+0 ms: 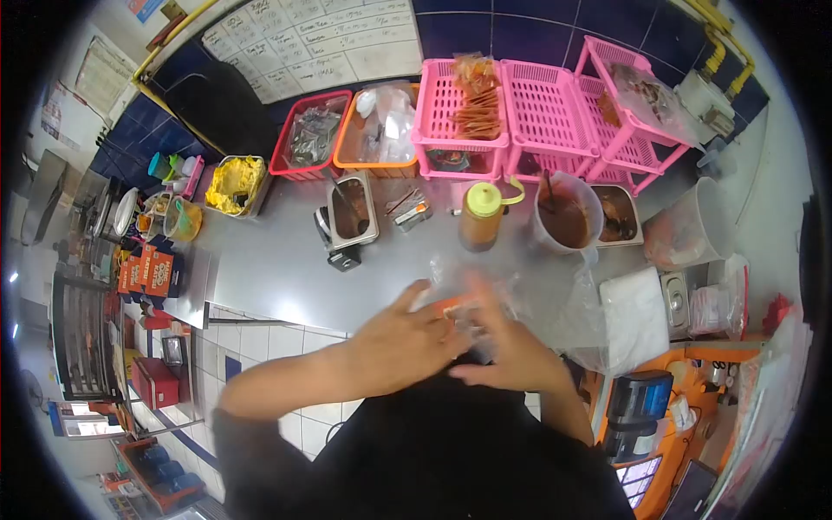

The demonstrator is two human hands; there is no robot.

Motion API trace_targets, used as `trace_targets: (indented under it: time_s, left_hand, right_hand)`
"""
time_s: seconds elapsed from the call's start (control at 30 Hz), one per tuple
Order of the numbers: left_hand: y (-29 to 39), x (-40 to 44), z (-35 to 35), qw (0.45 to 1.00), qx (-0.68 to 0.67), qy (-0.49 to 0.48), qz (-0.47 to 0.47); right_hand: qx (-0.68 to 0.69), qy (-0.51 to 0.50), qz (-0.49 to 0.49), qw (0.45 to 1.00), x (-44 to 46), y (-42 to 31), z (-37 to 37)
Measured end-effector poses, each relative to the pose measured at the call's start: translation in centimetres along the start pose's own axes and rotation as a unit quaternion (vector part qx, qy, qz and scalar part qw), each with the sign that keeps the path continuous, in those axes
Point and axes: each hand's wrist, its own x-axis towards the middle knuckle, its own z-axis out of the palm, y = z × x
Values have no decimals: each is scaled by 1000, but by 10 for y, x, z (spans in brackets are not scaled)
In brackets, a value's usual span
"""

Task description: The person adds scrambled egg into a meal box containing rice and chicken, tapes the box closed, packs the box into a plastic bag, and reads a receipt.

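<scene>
Just past the table's near edge, my left hand (400,348) has its fingers curled in over a small clear plastic bag (475,322), its thumb lifted. Something orange shows through the plastic, too blurred to name. On the bag's other side is my right hand (518,354), thumb and forefinger apart, the forefinger smeared by motion. Whether it grips the plastic I cannot tell. Beyond the hands stand a squeeze bottle (481,227) of orange-brown sauce with a yellow-green top and a tub (579,227) of brown sauce. More thin clear plastic (446,276) lies on the steel table.
A steel pan (368,238) holds brown sauce, beside a black-handled object (345,258). At the back are a red basket (282,160), an orange basket (347,160) and pink racks (546,108) with sachets. White sheets (637,316) lie right; a yellow-filled tub (251,206) sits left.
</scene>
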Motion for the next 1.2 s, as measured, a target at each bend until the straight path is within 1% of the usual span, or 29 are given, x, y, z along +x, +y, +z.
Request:
trace_targets:
  time_s: [0.03,0.07,0.1,0.13,0.17,0.2,0.3,0.33,0.37,0.4,0.43,0.5,0.53,0.57,0.6,0.63,0.7,0.77,0.8,0.83,0.87,0.93,0.97,1.0,1.03,1.07,1.1,1.13,1.2]
  left_hand:
    - [1,1,3,995,20,92,21]
    - [-4,-8,10,987,-37,153,4]
    - [-12,-16,22,972,-91,215,-10]
    - [-19,-20,36,950,-145,274,-22]
    - [-21,-19,55,907,-209,354,-89]
    - [-19,-17,82,851,-271,422,-154]
    - [-18,29,151,834,-305,406,-215]
    - [-19,58,150,883,-237,351,-203]
    - [-23,73,162,913,-208,297,-188]
    - [-28,87,173,938,-179,245,-168]
    - [-37,102,201,950,-190,196,-149]
    - [-53,115,217,931,-307,161,-113]
    - [-65,108,219,890,-410,172,-96]
    - [-69,109,227,856,-465,204,-94]
    - [-72,110,234,818,-517,236,-88]
    - [-72,119,250,796,-523,289,-95]
    - [-67,125,261,742,-594,295,-100]
    - [-63,135,258,657,-715,215,-108]
    - [-57,138,268,748,-588,266,-155]
    - [-50,141,287,817,-442,311,-199]
    - [-45,146,304,861,-281,350,-238]
    - [-26,152,332,834,-322,345,-287]
    - [-18,150,340,817,-344,340,-313]
    - [-7,141,316,806,-367,385,-261]
    - [7,120,267,786,-435,379,-223]
    - [21,100,215,760,-501,370,-188]
    - [22,72,181,715,-606,307,-165]
    - [14,48,183,688,-688,178,-146]
    - [-8,7,185,588,-799,-81,-96]
  right_hand:
    - [-6,-27,98,995,17,-14,23]
    - [-13,-51,196,979,29,-21,36]
    - [91,49,170,980,32,-17,42]
    - [191,150,138,960,33,-9,49]
    - [287,247,101,920,35,-5,52]
    - [357,304,123,875,41,-20,51]
    - [91,257,22,962,50,-4,103]
    - [113,144,70,981,52,-20,114]
    - [137,29,116,983,52,-36,119]
    - [-94,-66,88,989,47,-39,116]
    - [-114,-83,116,983,39,-37,102]
    - [-153,-127,168,965,13,-25,50]
    - [-6,-9,312,950,1,-24,21]
    - [144,110,437,881,-12,-23,-4]
    - [-62,104,374,920,-32,12,-9]
    - [-261,95,293,915,-47,61,0]
    - [-315,67,273,906,-36,113,27]
    - [-367,59,235,898,-10,147,57]
    - [-386,63,208,896,7,158,79]
    - [-403,66,198,891,14,166,91]
    - [-420,69,187,885,21,174,102]
    - [-446,68,203,869,28,182,122]
    - [-460,124,176,861,33,185,126]
    - [-472,179,150,850,35,187,127]
    - [-482,233,124,836,36,190,127]
    - [-432,263,138,852,36,189,124]
    - [-380,295,149,864,35,189,120]
    - [-265,298,198,896,33,179,111]
    - [-25,283,282,916,38,155,88]
